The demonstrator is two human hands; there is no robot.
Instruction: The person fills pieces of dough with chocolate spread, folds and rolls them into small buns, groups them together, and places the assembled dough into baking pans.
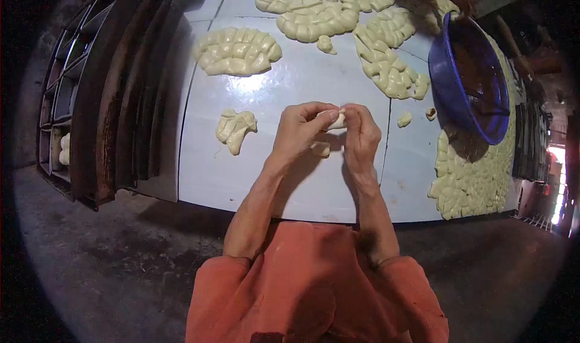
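Note:
My left hand (300, 128) and my right hand (361, 133) meet above the white table (284, 83), and together they pinch a small pale piece of dough (337, 121) between their fingertips. Another small dough piece (321, 150) lies on the table just under my hands. A small clump of dough pieces (234, 129) sits to the left of my left hand.
Large batches of dough pieces (237, 51) cover the far table and the right edge (470, 183). A blue plastic basin (470, 80) stands tilted at the right. Dark metal trays (112, 95) lean at the left. Another person's hand (464, 3) shows at the top right.

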